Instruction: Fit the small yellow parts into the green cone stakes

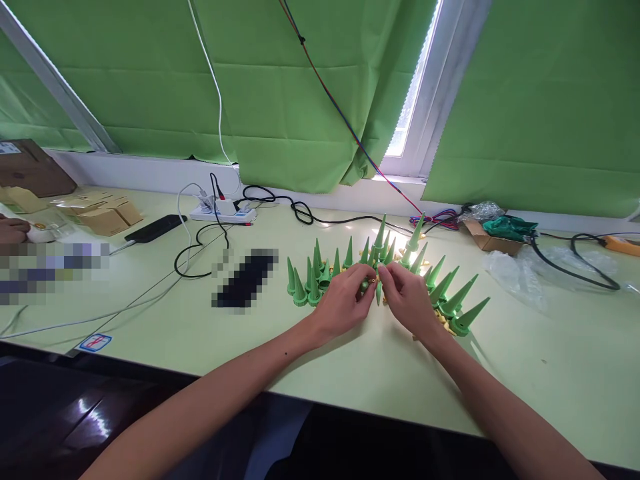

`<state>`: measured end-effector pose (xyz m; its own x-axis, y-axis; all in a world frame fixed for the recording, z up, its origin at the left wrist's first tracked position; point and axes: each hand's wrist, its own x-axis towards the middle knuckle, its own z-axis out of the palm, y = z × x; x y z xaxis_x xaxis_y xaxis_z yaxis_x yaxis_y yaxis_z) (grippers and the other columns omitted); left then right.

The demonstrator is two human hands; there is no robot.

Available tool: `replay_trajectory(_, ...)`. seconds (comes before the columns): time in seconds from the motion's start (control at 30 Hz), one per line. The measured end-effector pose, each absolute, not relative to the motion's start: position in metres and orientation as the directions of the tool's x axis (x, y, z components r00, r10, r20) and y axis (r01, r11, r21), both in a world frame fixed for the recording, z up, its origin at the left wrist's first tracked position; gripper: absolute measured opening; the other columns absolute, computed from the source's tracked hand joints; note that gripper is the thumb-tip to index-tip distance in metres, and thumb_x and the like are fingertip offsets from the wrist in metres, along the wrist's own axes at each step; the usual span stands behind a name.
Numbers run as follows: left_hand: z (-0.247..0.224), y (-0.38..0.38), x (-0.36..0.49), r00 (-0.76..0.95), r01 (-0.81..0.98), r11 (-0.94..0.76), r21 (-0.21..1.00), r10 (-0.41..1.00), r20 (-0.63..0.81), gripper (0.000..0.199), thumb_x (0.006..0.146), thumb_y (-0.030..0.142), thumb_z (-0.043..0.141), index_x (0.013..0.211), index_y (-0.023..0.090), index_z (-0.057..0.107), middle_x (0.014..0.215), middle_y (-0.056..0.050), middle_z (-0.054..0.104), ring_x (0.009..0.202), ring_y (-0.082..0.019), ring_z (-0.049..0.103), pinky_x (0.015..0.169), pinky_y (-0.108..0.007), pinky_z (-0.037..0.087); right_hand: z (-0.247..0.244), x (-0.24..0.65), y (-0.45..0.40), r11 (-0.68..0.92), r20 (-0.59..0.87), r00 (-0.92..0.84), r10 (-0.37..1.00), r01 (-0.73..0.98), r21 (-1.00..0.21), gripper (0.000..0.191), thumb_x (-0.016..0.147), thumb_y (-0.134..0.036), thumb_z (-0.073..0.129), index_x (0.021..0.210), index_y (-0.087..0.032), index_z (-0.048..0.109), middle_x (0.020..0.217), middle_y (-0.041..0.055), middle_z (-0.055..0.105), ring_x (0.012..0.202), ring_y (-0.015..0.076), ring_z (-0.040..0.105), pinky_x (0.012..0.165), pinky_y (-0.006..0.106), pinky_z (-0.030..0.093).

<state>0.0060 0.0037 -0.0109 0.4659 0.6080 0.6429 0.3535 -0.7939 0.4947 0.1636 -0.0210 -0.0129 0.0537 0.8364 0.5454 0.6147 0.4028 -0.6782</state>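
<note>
My left hand (347, 293) is closed, its thumb and fingers pinched around a small green cone piece (365, 286) that is mostly covered by the fingers. Close beside it, my right hand (409, 297) is closed in a pinch too; what its fingertips hold is hidden. A green pointed tip (379, 294) shows between the two hands, pointing down. Around and behind them several green cones (299, 290) stand upright on the table. More green cones (457, 300) lean to the right beside my right wrist. Small yellowish pieces (444, 321) lie among the cones.
The pale table (175, 340) carries a blurred dark object (245, 279), a black phone (156, 229), a white power strip (223, 213) and loose cables. At left are cardboard boxes (107, 215) and another person's hand (13, 230). Clear plastic wrap (515, 277) lies right.
</note>
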Motion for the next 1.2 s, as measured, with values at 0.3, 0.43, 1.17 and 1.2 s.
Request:
replay_trajectory(0.3, -0.0097, 0.0023, 0.006, 0.438, 0.363, -0.763, 0.534, 0.646, 0.626, 0.004, 0.092, 0.018, 0.051, 0.089, 0.019, 0.054, 0.083, 0.0, 0.06, 0.061, -0.009, 0.052, 0.056, -0.023, 0.042, -0.0135, 0.163, -0.0214, 0.403, 0.495, 0.042, 0.868, 0.523, -0.751, 0.03, 0.097, -0.043, 0.047, 0.077, -0.022, 0.049, 0.056, -0.0041, 0.047, 0.049, 0.0121, 0.04, 0.049, 0.026, 0.032)
replay_trajectory(0.43, -0.0106, 0.003, 0.0056, 0.45, 0.362, -0.76, 0.54, 0.65, 0.613, 0.003, 0.089, 0.017, 0.054, 0.09, 0.019, 0.054, 0.083, 0.0, 0.061, 0.06, -0.009, 0.052, 0.056, -0.022, 0.042, -0.0127, 0.163, -0.021, 0.404, 0.509, 0.045, 0.859, 0.551, -0.73, 0.032, 0.097, -0.041, 0.047, 0.072, -0.022, 0.045, 0.055, -0.0051, 0.044, 0.048, 0.0115, 0.037, 0.049, 0.026, 0.031)
replay_trajectory(1.17, -0.014, 0.0057, 0.0057, 0.448, 0.369, -0.769, 0.522, 0.64, 0.624, 0.004, 0.091, 0.016, 0.052, 0.089, 0.018, 0.055, 0.08, 0.001, 0.059, 0.063, -0.009, 0.052, 0.058, -0.021, 0.041, -0.0115, 0.1619, -0.021, 0.389, 0.501, 0.018, 0.866, 0.605, -0.695, 0.031, 0.099, -0.038, 0.044, 0.073, -0.021, 0.046, 0.055, -0.0051, 0.045, 0.048, 0.0112, 0.036, 0.051, 0.026, 0.029)
replay_trajectory(1.2, -0.0138, 0.0057, 0.0058, 0.448, 0.37, -0.768, 0.522, 0.64, 0.624, 0.004, 0.091, 0.016, 0.052, 0.089, 0.018, 0.055, 0.081, 0.001, 0.059, 0.064, -0.009, 0.052, 0.058, -0.021, 0.041, -0.0119, 0.1621, -0.0209, 0.389, 0.497, 0.013, 0.868, 0.604, -0.696, 0.03, 0.099, -0.037, 0.043, 0.074, -0.021, 0.047, 0.055, -0.0049, 0.046, 0.049, 0.0114, 0.037, 0.052, 0.026, 0.03)
